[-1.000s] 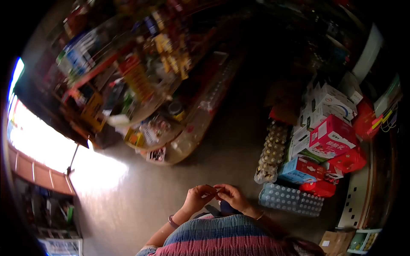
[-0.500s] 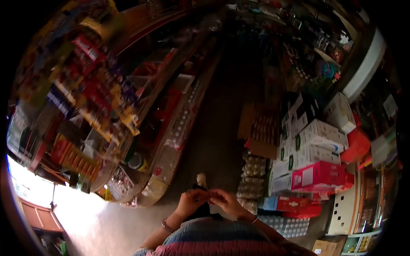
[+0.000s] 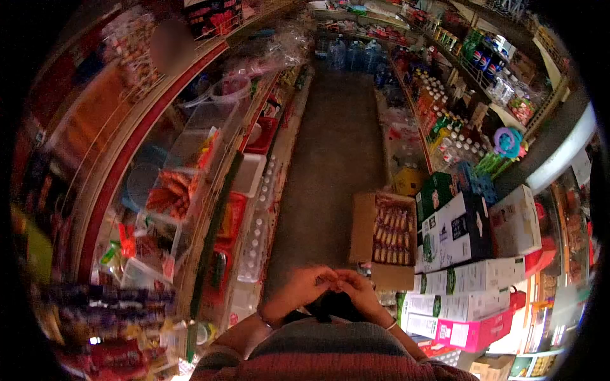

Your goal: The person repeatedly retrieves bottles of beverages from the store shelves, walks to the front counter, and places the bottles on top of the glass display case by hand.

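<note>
Both hands are raised before the striped shirt [image 3: 337, 355], fingertips meeting at the low centre of the view. My left hand [image 3: 308, 287] is closed in a pinch, its outline slightly blurred. My right hand [image 3: 358, 291] pinches at the same spot, its fingers touching those of the left. Whatever lies between the fingertips is too small to make out. Just right of the hands stands an open cardboard box [image 3: 363, 236] holding rows of wrapped items [image 3: 393, 236].
An aisle floor [image 3: 330, 152] runs ahead. Left are shelves with a white tray [image 3: 249, 174] and red trays [image 3: 232, 219]. Right are stacked white cartons [image 3: 454, 235], a pink carton [image 3: 467, 331] and bottle shelves [image 3: 445, 127]. Large water bottles [image 3: 356, 56] stand at the far end.
The view has swung left to right, from the doorway and counter to straight down the aisle. My two hands stay together at the fingertips.
</note>
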Demonstrator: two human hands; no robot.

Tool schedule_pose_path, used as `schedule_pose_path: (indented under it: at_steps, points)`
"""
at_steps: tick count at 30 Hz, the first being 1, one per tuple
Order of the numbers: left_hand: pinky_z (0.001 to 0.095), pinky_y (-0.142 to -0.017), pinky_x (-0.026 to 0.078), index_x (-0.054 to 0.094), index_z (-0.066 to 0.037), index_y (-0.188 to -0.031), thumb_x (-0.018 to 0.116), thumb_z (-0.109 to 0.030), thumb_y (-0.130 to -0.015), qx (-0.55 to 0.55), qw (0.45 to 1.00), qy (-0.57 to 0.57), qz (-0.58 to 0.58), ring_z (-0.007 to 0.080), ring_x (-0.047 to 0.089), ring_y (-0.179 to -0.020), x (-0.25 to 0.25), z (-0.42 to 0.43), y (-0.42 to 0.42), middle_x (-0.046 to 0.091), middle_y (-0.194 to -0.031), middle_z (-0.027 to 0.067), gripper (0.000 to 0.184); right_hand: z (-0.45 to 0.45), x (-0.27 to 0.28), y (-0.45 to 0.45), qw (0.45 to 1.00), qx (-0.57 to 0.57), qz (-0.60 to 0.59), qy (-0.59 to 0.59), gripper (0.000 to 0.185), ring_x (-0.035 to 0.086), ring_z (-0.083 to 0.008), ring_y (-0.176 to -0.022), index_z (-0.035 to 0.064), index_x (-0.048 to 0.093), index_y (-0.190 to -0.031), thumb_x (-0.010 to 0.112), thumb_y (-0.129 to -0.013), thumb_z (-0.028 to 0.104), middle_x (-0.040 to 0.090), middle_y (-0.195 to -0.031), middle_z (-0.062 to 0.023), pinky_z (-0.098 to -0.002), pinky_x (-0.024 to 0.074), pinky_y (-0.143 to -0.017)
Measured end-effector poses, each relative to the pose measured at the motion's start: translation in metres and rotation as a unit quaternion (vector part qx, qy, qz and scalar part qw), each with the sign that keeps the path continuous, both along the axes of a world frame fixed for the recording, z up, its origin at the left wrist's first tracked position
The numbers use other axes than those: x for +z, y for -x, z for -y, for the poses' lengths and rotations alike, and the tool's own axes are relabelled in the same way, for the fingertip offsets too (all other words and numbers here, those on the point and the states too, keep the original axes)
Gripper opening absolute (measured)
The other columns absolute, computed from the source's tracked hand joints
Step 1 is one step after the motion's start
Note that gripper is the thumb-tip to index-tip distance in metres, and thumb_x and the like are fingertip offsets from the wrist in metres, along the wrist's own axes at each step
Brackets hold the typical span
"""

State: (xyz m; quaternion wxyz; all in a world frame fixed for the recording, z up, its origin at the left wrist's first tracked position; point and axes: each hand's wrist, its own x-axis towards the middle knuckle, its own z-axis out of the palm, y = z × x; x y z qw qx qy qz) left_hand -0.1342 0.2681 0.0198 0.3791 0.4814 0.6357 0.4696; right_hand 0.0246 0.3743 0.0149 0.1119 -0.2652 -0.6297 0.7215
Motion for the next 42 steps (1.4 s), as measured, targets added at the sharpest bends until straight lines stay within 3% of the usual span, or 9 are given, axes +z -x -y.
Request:
schedule_pose_path:
  at_steps: [5,13,16,22,26,31,35,38,42]
  points:
    - [0.03,-0.074,0.052,0.062,-0.004,-0.101,0.062,-0.007,-0.083,0.015,0.999,0.037,0.014,0.0193,0.066,-0.084,-0.016,-0.078,0.047,0.067,-0.09,0.0102,0.018,-0.084,-0.028,0.052,0.995,0.007,0.002,0.104,0.03,0.058,-0.0167,-0.099,0.0005,0.054,-0.117,0.056,-0.092,0.017,0.06,-0.111,-0.0083,-0.0307,0.0478,-0.086]
    - [0.0281,-0.074,0.052,0.06,-0.002,-0.105,0.064,-0.009,-0.083,0.113,0.993,0.021,-0.01,0.0159,0.066,-0.082,-0.013,-0.248,0.171,0.067,-0.091,0.0086,0.024,-0.265,-0.026,0.185,0.997,0.057,-0.048,0.035,0.032,0.059,-0.015,-0.092,0.0001,0.053,-0.119,0.059,-0.09,0.015,0.063,-0.1,-0.0065,-0.0287,0.0475,-0.083]
    - [0.033,-0.086,0.049,0.052,-0.007,-0.123,0.063,-0.015,-0.087,0.144,0.99,0.001,0.007,0.017,0.059,-0.099,-0.01,-0.309,0.225,0.06,-0.111,0.0085,0.039,-0.333,-0.027,0.236,0.996,0.047,-0.072,-0.033,0.033,0.058,-0.0129,-0.084,0.001,0.054,-0.119,0.06,-0.089,0.015,0.064,-0.095,-0.0057,-0.0273,0.0478,-0.079]
    - [0.0363,-0.09,0.047,0.026,-0.014,-0.142,0.06,-0.019,-0.09,0.292,0.924,-0.125,0.215,0.0233,0.056,-0.104,0.0,-0.394,0.342,0.049,-0.127,0.0125,0.062,-0.438,-0.004,0.326,0.986,0.049,-0.075,-0.141,0.033,0.058,-0.0106,-0.08,0.0046,0.055,-0.118,0.062,-0.087,0.012,0.064,-0.093,-0.0044,-0.0259,0.0483,-0.076]
    - [0.0363,-0.082,0.049,0.002,-0.019,-0.147,0.061,-0.009,-0.087,0.41,0.861,-0.216,0.209,0.0207,0.057,-0.096,0.026,-0.449,0.423,0.048,-0.118,0.01,0.086,-0.493,0.009,0.407,0.983,0.044,-0.114,-0.136,0.035,0.058,-0.0125,-0.088,0.0048,0.055,-0.119,0.063,-0.086,0.012,0.063,-0.101,-0.0056,-0.0266,0.0481,-0.079]
    - [0.0387,-0.083,0.049,-0.006,-0.023,-0.147,0.058,-0.008,-0.09,0.445,0.789,-0.342,0.25,0.0188,0.054,-0.094,0.036,-0.501,0.52,0.047,-0.108,0.0077,0.087,-0.57,0.041,0.535,0.935,0.034,-0.202,-0.288,0.04,0.054,-0.0224,-0.107,0.005,0.053,-0.121,0.065,-0.084,0.012,0.056,-0.119,-0.0126,-0.0329,0.0454,-0.089]
    - [0.0345,-0.083,0.048,-0.003,-0.025,-0.147,0.056,-0.002,-0.089,0.483,0.747,-0.347,0.297,0.0168,0.053,-0.096,0.027,-0.519,0.571,0.042,-0.118,0.0079,0.086,-0.625,0.087,0.653,0.844,0.052,-0.232,-0.48,0.048,0.05,-0.0337,-0.115,0.0069,0.051,-0.125,0.067,-0.082,0.02,0.052,-0.124,-0.0182,-0.0397,0.0402,-0.097]
    - [0.0318,-0.081,0.048,-0.001,-0.025,-0.147,0.057,0.002,-0.086,0.493,0.761,-0.37,0.202,0.0154,0.053,-0.096,0.023,-0.523,0.607,0.037,-0.128,0.0091,0.089,-0.649,0.11,0.745,0.769,0.047,-0.233,-0.593,0.054,0.044,-0.0383,-0.119,0.0093,0.049,-0.128,0.067,-0.081,0.029,0.047,-0.129,-0.021,-0.0433,0.0365,-0.1]
    - [0.0288,-0.077,0.05,0.009,-0.018,-0.147,0.058,0.006,-0.082,0.594,0.756,-0.243,0.132,0.0155,0.053,-0.099,0.025,-0.522,0.641,0.043,-0.128,0.0089,0.084,-0.663,0.113,0.857,0.763,0.105,-0.252,-0.586,0.063,0.038,-0.0415,-0.123,0.012,0.043,-0.133,0.068,-0.08,0.034,0.04,-0.135,-0.0218,-0.0478,0.0355,-0.101]
